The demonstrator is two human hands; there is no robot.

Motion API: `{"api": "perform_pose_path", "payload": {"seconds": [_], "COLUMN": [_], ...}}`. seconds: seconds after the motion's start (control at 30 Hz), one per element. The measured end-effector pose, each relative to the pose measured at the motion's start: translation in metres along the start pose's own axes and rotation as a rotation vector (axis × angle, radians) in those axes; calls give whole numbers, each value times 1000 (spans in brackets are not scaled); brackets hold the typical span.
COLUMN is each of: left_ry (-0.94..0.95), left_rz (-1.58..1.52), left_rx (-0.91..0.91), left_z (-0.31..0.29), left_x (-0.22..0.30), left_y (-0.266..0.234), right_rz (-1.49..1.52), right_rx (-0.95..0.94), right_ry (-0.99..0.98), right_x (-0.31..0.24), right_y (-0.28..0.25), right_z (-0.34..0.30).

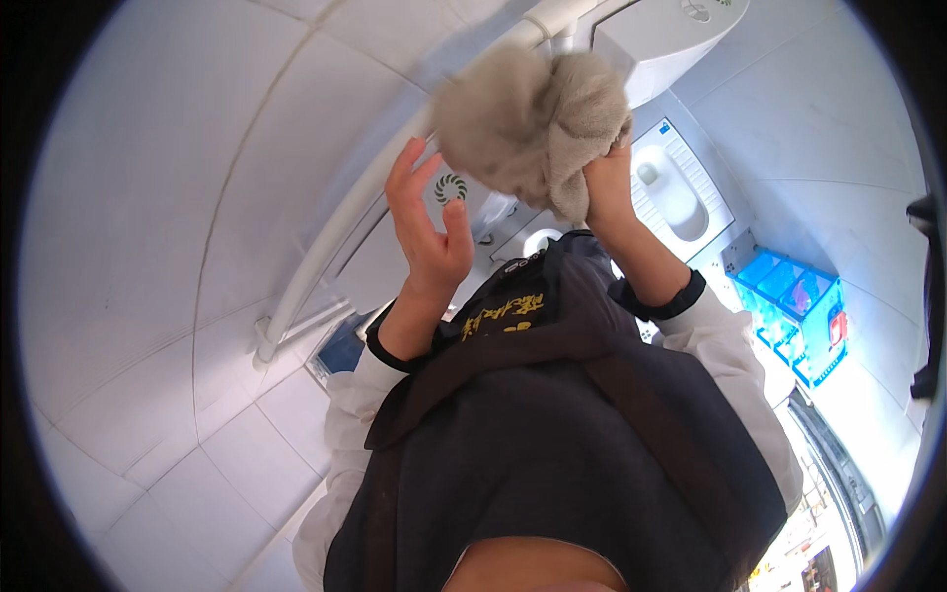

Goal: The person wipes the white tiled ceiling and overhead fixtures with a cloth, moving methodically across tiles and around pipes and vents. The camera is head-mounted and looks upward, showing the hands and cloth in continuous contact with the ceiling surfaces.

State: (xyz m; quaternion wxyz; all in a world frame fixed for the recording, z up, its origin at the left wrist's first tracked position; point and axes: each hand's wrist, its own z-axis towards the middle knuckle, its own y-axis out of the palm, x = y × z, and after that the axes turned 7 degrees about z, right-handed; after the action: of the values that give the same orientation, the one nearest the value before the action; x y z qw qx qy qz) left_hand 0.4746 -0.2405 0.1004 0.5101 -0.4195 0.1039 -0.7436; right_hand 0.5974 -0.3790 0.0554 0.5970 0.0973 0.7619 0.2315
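Observation:
A bunched grey-beige cloth hangs up ahead of me, its left part smeared by motion. My right hand grips its right end, the fingers mostly hidden in the folds. To the left of the cloth, my left hand is raised with fingers apart and holds nothing. Its fingertips come close to the cloth's left edge but look apart from it. Below and behind that hand lies a white surface with a dark round swirl mark.
A white pipe runs along the tiled wall on the left. Ahead is a white cistern-like box. A squat toilet is set in the floor to the right, near a blue plastic shelf rack.

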Motion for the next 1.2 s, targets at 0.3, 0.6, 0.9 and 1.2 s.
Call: {"api": "perform_pose_path", "payload": {"seconds": [0.3,0.6,0.9,1.2], "left_ry": [-94,-153,-158,-153], "left_rz": [107,129,158,153], "left_rx": [-277,-378,-475,-438], "left_z": [-7,-13,-20,-8], "left_x": [-3,-8,-10,-17], "left_y": [11,25,39,46], "right_rz": [149,-294,622,53], "right_rx": [-73,232,502,269], "right_ry": [12,-170,804,618], "right_x": [75,179,272,167], "right_y": [48,24,-27,37], "right_z": [38,73,131,78]}}
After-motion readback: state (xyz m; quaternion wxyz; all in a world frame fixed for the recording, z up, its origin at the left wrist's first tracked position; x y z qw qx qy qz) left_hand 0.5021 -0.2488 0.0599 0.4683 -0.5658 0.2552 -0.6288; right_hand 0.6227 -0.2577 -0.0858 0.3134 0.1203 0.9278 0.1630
